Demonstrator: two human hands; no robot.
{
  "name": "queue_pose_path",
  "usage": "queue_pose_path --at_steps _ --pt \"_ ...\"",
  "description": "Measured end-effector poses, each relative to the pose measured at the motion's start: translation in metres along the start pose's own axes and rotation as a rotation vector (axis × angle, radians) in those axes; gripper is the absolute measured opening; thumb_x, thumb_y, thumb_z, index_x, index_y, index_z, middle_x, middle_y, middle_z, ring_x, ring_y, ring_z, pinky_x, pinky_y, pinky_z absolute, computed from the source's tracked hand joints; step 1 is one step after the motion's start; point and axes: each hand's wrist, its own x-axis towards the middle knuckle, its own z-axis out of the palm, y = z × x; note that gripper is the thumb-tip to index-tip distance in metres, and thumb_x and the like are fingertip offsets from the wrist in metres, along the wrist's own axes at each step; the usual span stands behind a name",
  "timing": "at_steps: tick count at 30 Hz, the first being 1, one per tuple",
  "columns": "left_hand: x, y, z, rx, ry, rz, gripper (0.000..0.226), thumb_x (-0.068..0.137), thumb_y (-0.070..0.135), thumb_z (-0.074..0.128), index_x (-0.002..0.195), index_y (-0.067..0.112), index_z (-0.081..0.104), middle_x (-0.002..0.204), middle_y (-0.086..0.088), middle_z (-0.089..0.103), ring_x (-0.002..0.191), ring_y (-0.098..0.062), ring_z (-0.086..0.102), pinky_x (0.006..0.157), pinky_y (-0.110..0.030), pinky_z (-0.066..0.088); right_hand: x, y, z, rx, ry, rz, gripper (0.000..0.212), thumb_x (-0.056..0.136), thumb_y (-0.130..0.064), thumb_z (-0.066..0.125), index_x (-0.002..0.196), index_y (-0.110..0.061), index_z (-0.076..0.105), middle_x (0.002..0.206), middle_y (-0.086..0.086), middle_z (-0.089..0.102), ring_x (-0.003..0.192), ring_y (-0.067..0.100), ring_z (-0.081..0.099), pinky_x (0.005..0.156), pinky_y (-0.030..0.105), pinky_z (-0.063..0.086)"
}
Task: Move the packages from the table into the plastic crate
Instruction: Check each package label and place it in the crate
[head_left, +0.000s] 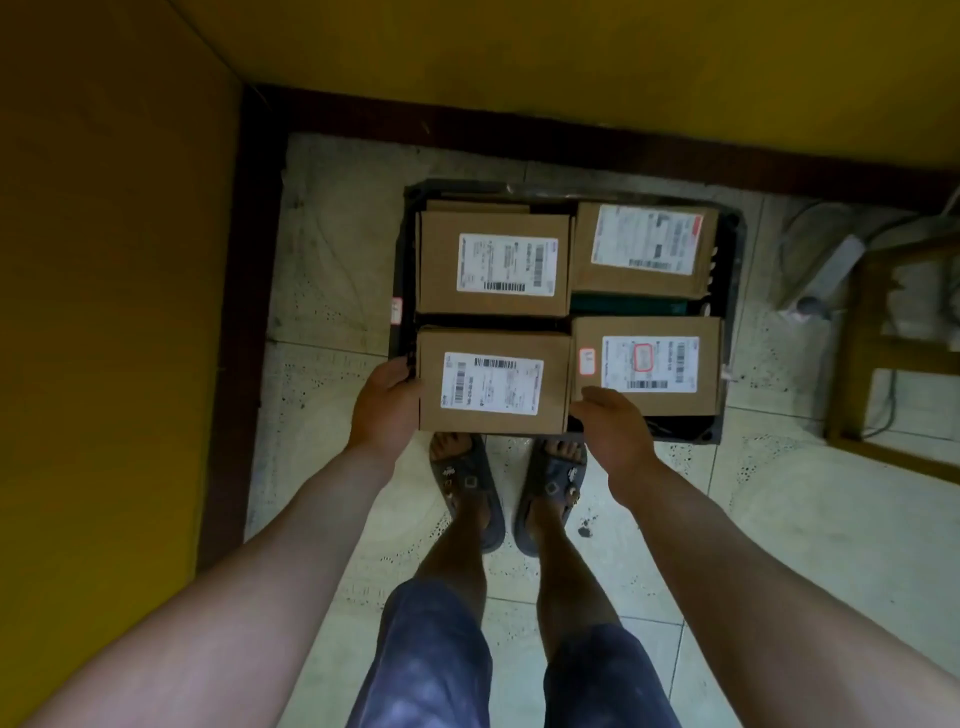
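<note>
Package (493, 382) held between both hands at the near-left corner of the crate (730, 260), which stands on the floor (332, 260) in the corner of the room. From the head view, looking straight down, three other packages (493, 260) already fill the far-left, far-right and near-right places, labels up. I cannot tell whether the held one has touched down or hangs just above its slot.

What worries me is the tight fit. The package sits hard against its near-right neighbour (649, 364). The right hand's fingers go down between the two, so they could get nipped as it settles. Its near edge seems to lie over the crate's near rim. If it catches there, I'd expect it to rest tilted, or tip back out toward the sandalled feet (467, 488) planted just beside that rim.

Both arms reach straight forward and down, forearms bare, hands level on opposite sides of the package. The left hand (384, 402) has its grip clamped on the left edge, digits curled over the top corner. The right hand (615, 428) lies against the right side, thumb resting over the neighbour's corner. Its fingers are hidden, so I cannot tell whether that grip is curled round the package or pressed flat against it.
</note>
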Motion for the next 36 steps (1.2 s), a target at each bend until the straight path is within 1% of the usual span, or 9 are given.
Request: queue_pose_path --at_steps 3,6,9,14,18,20,24,31,36 --pt "-0.028 0.022 -0.004 0.005 0.007 -0.003 0.028 0.093 0.02 0.058 0.092 0.044 0.073 0.081 0.024 0.068 0.067 0.016 0.06 0.05 -0.003 0.041 -0.025 -0.012 -0.022 0.062 0.062 0.028 0.025 0.094 -0.012 0.051 0.116 -0.006 0.064 0.096 0.0 0.054 0.08 0.011 0.051 0.077 0.035 0.047" --pt "-0.065 0.053 0.001 0.042 -0.063 0.031 0.025 0.095 0.024 0.057 0.12 0.025 0.062 0.099 0.009 0.067 0.084 -0.003 0.062 0.062 -0.014 0.045 -0.064 -0.03 -0.054 0.195 0.082 0.026 0.036 0.095 -0.018 0.052 0.13 -0.019 0.057 0.125 -0.004 0.052 0.111 0.016 0.05 0.09 0.03 0.04" --pt "-0.113 0.093 0.014 0.081 -0.163 0.121 0.019 0.097 0.02 0.057 0.114 0.026 0.062 0.107 0.002 0.067 0.093 -0.013 0.062 0.071 -0.02 0.047 -0.11 -0.048 -0.095 0.29 0.136 -0.027 0.036 0.094 -0.019 0.055 0.13 -0.022 0.059 0.13 -0.004 0.057 0.12 0.022 0.054 0.102 0.035 0.044" --pt "-0.201 0.148 0.038 0.109 -0.293 0.276 0.021 0.099 0.025 0.053 0.118 0.03 0.061 0.114 0.006 0.064 0.106 -0.013 0.061 0.09 -0.034 0.05 -0.188 -0.058 -0.157 0.418 0.226 -0.144 0.03 0.093 -0.024 0.059 0.123 -0.024 0.063 0.104 -0.003 0.071 0.096 0.015 0.067 0.082 0.032 0.054" --pt "-0.27 0.175 0.072 0.107 -0.387 0.364 0.026 0.1 0.024 0.052 0.124 0.025 0.061 0.119 0.003 0.065 0.101 -0.005 0.061 0.063 -0.015 0.049 -0.241 -0.045 -0.212 0.494 0.337 -0.219 0.026 0.094 -0.024 0.059 0.119 -0.026 0.063 0.105 -0.006 0.064 0.085 0.004 0.06 0.073 0.023 0.05" --pt "-0.301 0.185 0.097 0.123 -0.414 0.39 0.022 0.1 0.023 0.051 0.119 0.026 0.063 0.12 0.002 0.065 0.106 -0.009 0.062 0.071 -0.02 0.05 -0.262 -0.031 -0.245 0.52 0.371 -0.248 0.021 0.095 -0.025 0.059 0.115 -0.029 0.063 0.108 -0.007 0.06 0.094 0.008 0.058 0.086 0.028 0.05" --pt "-0.367 0.189 0.163 0.117 -0.466 0.426 0.016 0.098 0.022 0.054 0.104 0.029 0.068 0.115 0.004 0.069 0.11 -0.014 0.063 0.097 -0.034 0.046 -0.302 0.014 -0.321 0.569 0.407 -0.312 0.022 0.096 -0.027 0.057 0.116 -0.029 0.063 0.114 -0.008 0.059 0.104 0.013 0.056 0.096 0.033 0.048" --pt "-0.502 0.175 0.304 0.086 -0.622 0.527 0.017 0.096 0.019 0.057 0.105 0.026 0.07 0.1 0.009 0.076 0.097 -0.007 0.069 0.08 -0.024 0.052 -0.368 0.138 -0.463 0.688 0.519 -0.382 0.017 0.094 -0.023 0.058 0.11 -0.025 0.064 0.115 0.0 0.065 0.106 0.016 0.061 0.097 0.037 0.051" --pt "-0.585 0.165 0.403 0.123 -0.756 0.565 0.017 0.097 0.016 0.055 0.11 0.019 0.067 0.107 0.002 0.073 0.099 -0.012 0.067 0.088 -0.027 0.05 -0.397 0.212 -0.546 0.821 0.618 -0.388 0.024 0.095 -0.014 0.057 0.118 -0.012 0.063 0.102 -0.001 0.065 0.099 0.016 0.061 0.086 0.032 0.051"
